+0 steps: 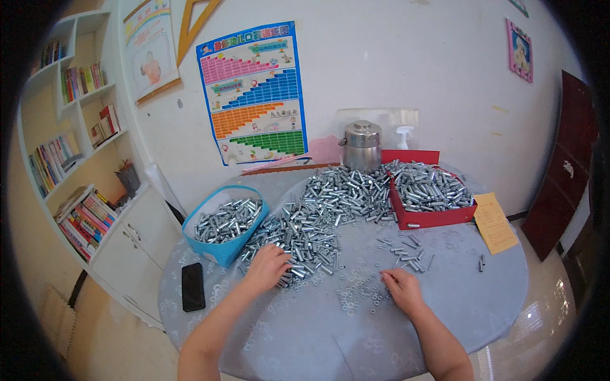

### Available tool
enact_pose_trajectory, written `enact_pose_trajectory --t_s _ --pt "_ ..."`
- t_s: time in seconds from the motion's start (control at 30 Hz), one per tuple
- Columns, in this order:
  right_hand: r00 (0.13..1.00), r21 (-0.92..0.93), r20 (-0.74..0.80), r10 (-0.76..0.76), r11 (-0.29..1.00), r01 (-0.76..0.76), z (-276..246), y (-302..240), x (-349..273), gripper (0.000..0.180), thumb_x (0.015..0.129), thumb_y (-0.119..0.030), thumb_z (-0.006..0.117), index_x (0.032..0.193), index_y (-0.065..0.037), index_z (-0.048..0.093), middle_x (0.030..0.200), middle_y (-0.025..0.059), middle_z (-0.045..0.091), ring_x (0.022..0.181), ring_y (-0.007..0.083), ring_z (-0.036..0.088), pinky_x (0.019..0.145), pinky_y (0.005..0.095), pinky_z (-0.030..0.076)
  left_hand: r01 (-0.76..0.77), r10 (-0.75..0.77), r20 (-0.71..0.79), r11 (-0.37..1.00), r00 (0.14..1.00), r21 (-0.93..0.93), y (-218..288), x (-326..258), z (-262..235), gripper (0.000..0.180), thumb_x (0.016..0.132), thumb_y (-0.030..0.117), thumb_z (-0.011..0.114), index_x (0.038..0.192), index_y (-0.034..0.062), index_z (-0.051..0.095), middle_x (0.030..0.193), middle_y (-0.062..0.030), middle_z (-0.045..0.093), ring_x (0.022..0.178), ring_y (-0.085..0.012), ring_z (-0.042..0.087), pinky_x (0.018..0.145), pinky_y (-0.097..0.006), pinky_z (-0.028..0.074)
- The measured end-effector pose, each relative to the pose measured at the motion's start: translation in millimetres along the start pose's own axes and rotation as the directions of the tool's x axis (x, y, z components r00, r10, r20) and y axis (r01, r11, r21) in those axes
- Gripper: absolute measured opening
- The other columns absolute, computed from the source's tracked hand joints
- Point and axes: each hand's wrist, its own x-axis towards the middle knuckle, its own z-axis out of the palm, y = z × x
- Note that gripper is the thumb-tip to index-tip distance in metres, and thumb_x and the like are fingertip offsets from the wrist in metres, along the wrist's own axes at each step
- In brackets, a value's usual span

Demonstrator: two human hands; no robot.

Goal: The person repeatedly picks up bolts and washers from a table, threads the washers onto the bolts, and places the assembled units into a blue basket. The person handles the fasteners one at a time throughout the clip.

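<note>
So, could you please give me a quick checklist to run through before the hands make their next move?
1. Left hand at the pile of metal parts: ok, its fingers are at the near edge.
2. Left hand gripping a part: cannot tell, the fingertips are hidden.
3. Right hand near the small rings: ok, it is just right of them.
4. Right hand gripping something: cannot tell, too small to see.
5. Parts all inside the blue basket and red box: not ok, many lie loose between them.
6. Phone apart from both hands: ok, it lies left of the left forearm.
</note>
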Motion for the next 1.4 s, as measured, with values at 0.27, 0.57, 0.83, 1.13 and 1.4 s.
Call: enact_pose_trajectory --t_s 0.27,0.57,0.83,1.13,1.4 --pt "0.98 0.139 -0.194 0.049 0.99 -0.022 -3 16 7 0.018 0.084 -0.015 0.056 0.098 -0.007 0.062 0.082 0.009 0.062 0.068 0.0178 0.057 0.062 0.0273 0.045 0.018 -0.018 -0.046 1.0 0.999 0.002 12 -1 30 0.015 0.068 0.007 0.064 0.082 0.0028 0.062 0.081 -0.0077 0.057 0.085 -0.0246 0.052 0.075 -0.035 0.042" --pt "0.899 -0.078 -0.438 0.005 0.996 -0.043 -34 40 19 0.013 0.078 -0.009 0.059 0.089 -0.007 0.064 0.082 0.008 0.061 0.075 0.0213 0.057 0.068 0.0302 0.046 0.418 -0.537 0.136 0.447 0.833 -0.791 78 2 37 0.014 0.081 0.006 0.058 0.093 -0.0003 0.058 0.088 -0.0083 0.061 0.077 -0.0165 0.058 0.069 -0.027 0.045" --pt "0.962 -0.598 -0.053 -0.266 0.78 0.183 -18 41 14 0.011 0.068 -0.009 0.062 0.079 -0.007 0.063 0.085 0.0061 0.058 0.091 0.026 0.052 0.078 0.0377 0.04 0.303 -0.392 0.467 -0.411 0.793 -0.86 119 -4 59 0.027 0.086 0.005 0.052 0.113 0.001 0.049 0.099 -0.0129 0.059 0.086 -0.0196 0.059 0.077 -0.032 0.05" --pt "0.997 -0.05 -0.036 -0.072 0.996 0.07 -3 -3 4 0.014 0.076 -0.012 0.062 0.088 -0.004 0.06 0.087 0.011 0.059 0.082 0.0272 0.057 0.076 0.0355 0.044 0.342 -0.433 0.396 -0.199 0.81 -0.918 126 -18 68 0.021 0.084 0.007 0.057 0.103 0.0012 0.053 0.091 -0.0087 0.061 0.077 -0.0122 0.058 0.07 -0.025 0.047" --pt "0.964 0.099 0.149 -0.22 0.973 0.207 7 -34 -5 0.015 0.076 -0.01 0.064 0.089 -0.004 0.06 0.086 0.01 0.06 0.083 0.0262 0.057 0.074 0.0332 0.045 0.413 -0.466 0.228 0.345 0.855 -0.843 137 -20 61 0.016 0.08 0.009 0.062 0.094 0.0029 0.058 0.081 -0.0015 0.06 0.066 -0.0063 0.052 0.059 -0.021 0.042"
